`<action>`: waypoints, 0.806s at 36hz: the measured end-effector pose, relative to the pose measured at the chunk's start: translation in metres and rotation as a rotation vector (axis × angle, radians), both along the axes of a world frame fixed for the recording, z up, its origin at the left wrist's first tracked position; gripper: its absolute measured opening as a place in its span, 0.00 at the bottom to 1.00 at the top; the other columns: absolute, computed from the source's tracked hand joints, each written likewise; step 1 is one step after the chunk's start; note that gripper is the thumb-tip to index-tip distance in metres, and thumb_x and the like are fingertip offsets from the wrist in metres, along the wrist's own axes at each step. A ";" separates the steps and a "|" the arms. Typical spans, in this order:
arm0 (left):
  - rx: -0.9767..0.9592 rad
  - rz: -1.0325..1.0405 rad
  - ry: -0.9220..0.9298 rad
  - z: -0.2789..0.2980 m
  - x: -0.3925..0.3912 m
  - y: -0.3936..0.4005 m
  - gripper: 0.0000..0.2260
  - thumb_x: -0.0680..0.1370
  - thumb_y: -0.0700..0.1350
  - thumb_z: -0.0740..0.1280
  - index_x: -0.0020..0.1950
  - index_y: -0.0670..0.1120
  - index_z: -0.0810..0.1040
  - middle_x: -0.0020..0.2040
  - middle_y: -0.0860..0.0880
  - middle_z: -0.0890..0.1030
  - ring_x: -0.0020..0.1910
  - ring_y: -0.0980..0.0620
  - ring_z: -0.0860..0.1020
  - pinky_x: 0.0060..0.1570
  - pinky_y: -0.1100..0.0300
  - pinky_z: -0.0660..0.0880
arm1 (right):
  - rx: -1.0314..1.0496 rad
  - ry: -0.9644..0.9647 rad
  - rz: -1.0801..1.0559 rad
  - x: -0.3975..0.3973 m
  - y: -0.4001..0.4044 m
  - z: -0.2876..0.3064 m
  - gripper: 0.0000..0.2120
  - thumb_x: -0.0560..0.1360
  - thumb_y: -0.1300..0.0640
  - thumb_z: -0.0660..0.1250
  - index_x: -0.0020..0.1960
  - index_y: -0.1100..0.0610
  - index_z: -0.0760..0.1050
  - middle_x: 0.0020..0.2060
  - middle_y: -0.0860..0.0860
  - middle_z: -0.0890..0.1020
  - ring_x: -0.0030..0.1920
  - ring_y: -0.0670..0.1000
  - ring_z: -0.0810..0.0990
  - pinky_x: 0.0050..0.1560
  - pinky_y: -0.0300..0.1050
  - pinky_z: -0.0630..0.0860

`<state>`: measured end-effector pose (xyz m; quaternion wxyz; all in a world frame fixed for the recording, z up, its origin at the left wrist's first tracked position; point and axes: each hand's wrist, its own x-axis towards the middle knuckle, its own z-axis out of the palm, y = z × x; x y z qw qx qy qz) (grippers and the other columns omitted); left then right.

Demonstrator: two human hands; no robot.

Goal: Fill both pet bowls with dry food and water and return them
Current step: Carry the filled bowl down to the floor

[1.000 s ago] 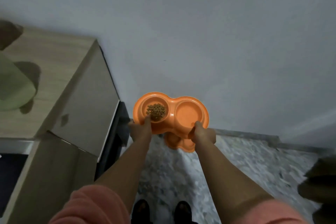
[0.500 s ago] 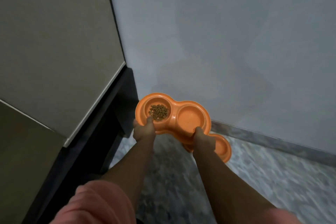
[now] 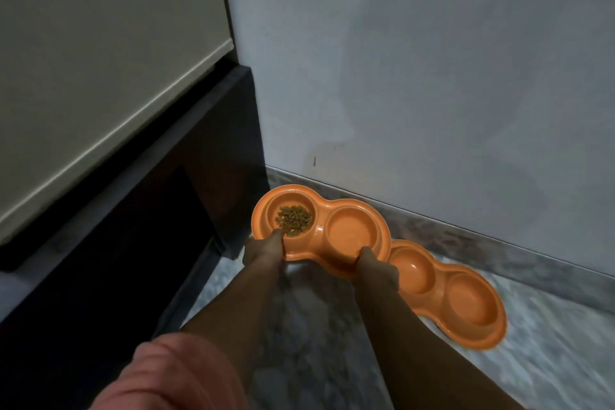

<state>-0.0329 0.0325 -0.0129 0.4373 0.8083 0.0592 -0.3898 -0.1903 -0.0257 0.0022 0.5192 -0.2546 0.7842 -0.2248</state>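
Both hands, the left hand (image 3: 264, 251) and the right hand (image 3: 377, 271), held the orange double bowl (image 3: 321, 230) by its near rim, each grip pinching it. If it tilted, the dry food (image 3: 294, 221) could spill on the floor (image 3: 299, 326), or it could knock the second bowl (image 3: 446, 293) (lying just beside, partly under it).

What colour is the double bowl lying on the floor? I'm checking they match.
Orange, like the held bowl; the floor bowl shows in the head view.

Both arms reach forward, left hand (image 3: 264, 250) and right hand (image 3: 377, 268) gripping.
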 end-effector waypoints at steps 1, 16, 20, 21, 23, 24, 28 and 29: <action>0.006 0.002 -0.004 -0.008 0.003 0.000 0.27 0.73 0.57 0.68 0.66 0.42 0.74 0.56 0.40 0.80 0.54 0.41 0.80 0.58 0.47 0.77 | -0.002 -0.016 -0.024 0.004 0.001 -0.005 0.30 0.70 0.47 0.70 0.65 0.64 0.69 0.58 0.63 0.77 0.55 0.65 0.79 0.56 0.59 0.78; 0.139 -0.095 -0.124 -0.068 0.025 -0.018 0.25 0.76 0.56 0.66 0.68 0.44 0.71 0.63 0.40 0.76 0.62 0.40 0.75 0.61 0.45 0.74 | 0.074 0.048 0.017 0.025 -0.005 -0.074 0.33 0.71 0.45 0.66 0.68 0.64 0.67 0.61 0.64 0.75 0.59 0.64 0.76 0.59 0.60 0.75; 0.169 -0.125 -0.152 -0.074 0.024 -0.021 0.22 0.77 0.54 0.64 0.67 0.43 0.73 0.63 0.40 0.76 0.61 0.41 0.74 0.59 0.48 0.72 | 0.104 0.059 0.016 0.026 -0.006 -0.076 0.32 0.72 0.44 0.65 0.68 0.63 0.66 0.61 0.63 0.75 0.58 0.64 0.76 0.58 0.59 0.75; 0.174 -0.134 -0.166 -0.074 0.025 -0.022 0.22 0.77 0.55 0.64 0.67 0.43 0.73 0.62 0.40 0.76 0.61 0.40 0.74 0.59 0.48 0.72 | 0.108 0.068 0.024 0.027 -0.007 -0.075 0.32 0.72 0.44 0.65 0.68 0.64 0.66 0.61 0.63 0.75 0.57 0.64 0.77 0.58 0.59 0.75; 0.199 -0.151 -0.171 -0.079 0.025 -0.023 0.22 0.77 0.55 0.64 0.65 0.42 0.74 0.61 0.39 0.77 0.61 0.40 0.74 0.60 0.48 0.73 | 0.119 0.096 0.041 0.028 -0.007 -0.075 0.32 0.73 0.43 0.65 0.67 0.65 0.66 0.60 0.63 0.75 0.57 0.63 0.77 0.59 0.59 0.75; 0.216 -0.164 -0.170 -0.079 0.026 -0.023 0.23 0.77 0.56 0.64 0.64 0.42 0.75 0.61 0.39 0.77 0.60 0.40 0.75 0.60 0.48 0.73 | 0.117 0.114 0.051 0.028 -0.007 -0.075 0.32 0.72 0.43 0.65 0.66 0.65 0.67 0.59 0.63 0.76 0.57 0.63 0.77 0.59 0.59 0.75; 0.285 -0.234 -0.176 -0.082 0.027 -0.024 0.24 0.78 0.58 0.61 0.64 0.40 0.75 0.60 0.39 0.77 0.60 0.41 0.75 0.60 0.49 0.73 | 0.119 0.127 0.073 0.027 -0.006 -0.076 0.30 0.71 0.43 0.65 0.62 0.66 0.71 0.55 0.62 0.78 0.55 0.62 0.78 0.58 0.58 0.76; 0.292 -0.249 -0.179 -0.083 0.027 -0.024 0.25 0.78 0.58 0.61 0.65 0.40 0.74 0.61 0.38 0.76 0.60 0.40 0.74 0.59 0.50 0.72 | 0.121 0.132 0.081 0.027 -0.006 -0.076 0.30 0.71 0.43 0.65 0.62 0.65 0.70 0.55 0.62 0.78 0.56 0.62 0.78 0.58 0.58 0.76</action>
